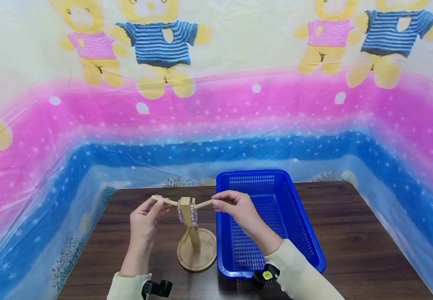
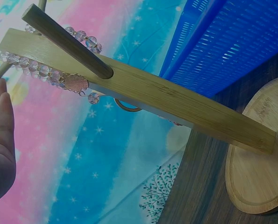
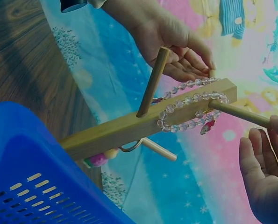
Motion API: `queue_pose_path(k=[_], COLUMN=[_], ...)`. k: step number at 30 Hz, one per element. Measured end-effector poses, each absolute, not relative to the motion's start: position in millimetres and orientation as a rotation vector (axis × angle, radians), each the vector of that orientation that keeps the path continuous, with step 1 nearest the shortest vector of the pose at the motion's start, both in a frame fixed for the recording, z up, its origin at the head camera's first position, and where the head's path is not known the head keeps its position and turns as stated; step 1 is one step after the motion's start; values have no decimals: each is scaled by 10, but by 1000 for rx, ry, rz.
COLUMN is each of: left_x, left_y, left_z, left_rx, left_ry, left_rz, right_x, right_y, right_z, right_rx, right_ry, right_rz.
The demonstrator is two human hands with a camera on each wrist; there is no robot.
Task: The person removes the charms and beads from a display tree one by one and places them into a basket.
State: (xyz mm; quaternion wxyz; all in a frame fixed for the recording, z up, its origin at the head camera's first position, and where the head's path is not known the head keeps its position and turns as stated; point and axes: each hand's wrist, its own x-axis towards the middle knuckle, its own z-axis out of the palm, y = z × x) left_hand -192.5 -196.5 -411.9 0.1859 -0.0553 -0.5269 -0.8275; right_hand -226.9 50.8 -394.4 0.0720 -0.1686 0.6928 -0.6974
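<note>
A wooden peg stand (image 1: 195,239) with a round base stands on the table. In the head view my left hand (image 1: 145,218) pinches the outer part of its left upper peg (image 1: 169,202). My right hand (image 1: 239,206) holds the tip of the right upper peg (image 1: 203,204) between thumb and fingers. Pink clear-bead bracelets (image 3: 181,105) hang on both upper pegs close to the post, one with a small red charm (image 3: 207,127). The left wrist view shows a bracelet (image 2: 43,71) with a pinkish plate charm.
Right of the stand is a blue plastic basket (image 1: 220,250) with perforated walls, under my right forearm. Lower on the post are more pegs (image 3: 160,149), a ring (image 3: 131,147) and a colourful beaded piece (image 3: 99,159). A printed cloth (image 1: 201,112) hangs behind the dark wooden table (image 1: 359,250).
</note>
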Motion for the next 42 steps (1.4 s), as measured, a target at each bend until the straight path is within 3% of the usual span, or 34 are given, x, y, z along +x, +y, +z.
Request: queue_pose_path(k=[30,42], left_x=[-2014,-2146], left_y=[-1986,-1950], left_z=[-4014,-3931], left_rx=[-128,15], left_ry=[-1464,-1629], left_rz=[-2562,-2565], right_x=[-2210,-2119], right_y=[557,524], right_z=[-3948,-3950], right_rx=[-704,-843], right_ry=[2215,2117], right_rz=[-1921,-1906])
